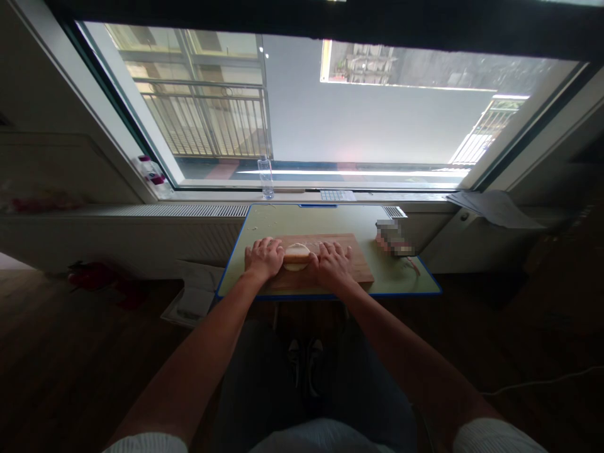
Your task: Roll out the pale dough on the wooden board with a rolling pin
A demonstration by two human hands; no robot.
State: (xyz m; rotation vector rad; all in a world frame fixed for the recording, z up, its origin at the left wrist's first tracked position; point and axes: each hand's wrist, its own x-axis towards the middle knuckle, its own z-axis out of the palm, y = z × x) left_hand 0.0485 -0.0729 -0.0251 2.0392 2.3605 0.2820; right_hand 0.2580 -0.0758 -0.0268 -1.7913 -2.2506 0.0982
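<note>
A wooden rolling pin [297,255] lies crosswise over a pale, round, flattened piece of dough [295,267], which shows in front of and behind it. My left hand [264,257] covers the pin's left end, and my right hand [333,262] covers its right end, fingers curving over from above. Both pin ends are hidden under the hands. Beneath is a wooden cutting board [362,267], dusted with flour at its far side. The board rests on a small green table [283,220] with a blue rim.
A blurred-out object [394,239] sits on the table's right side. On the windowsill stand a clear bottle [265,179] and another bottle with a purple cap [151,171]. Papers [491,207] lie at the right; a radiator [202,214] runs behind the table.
</note>
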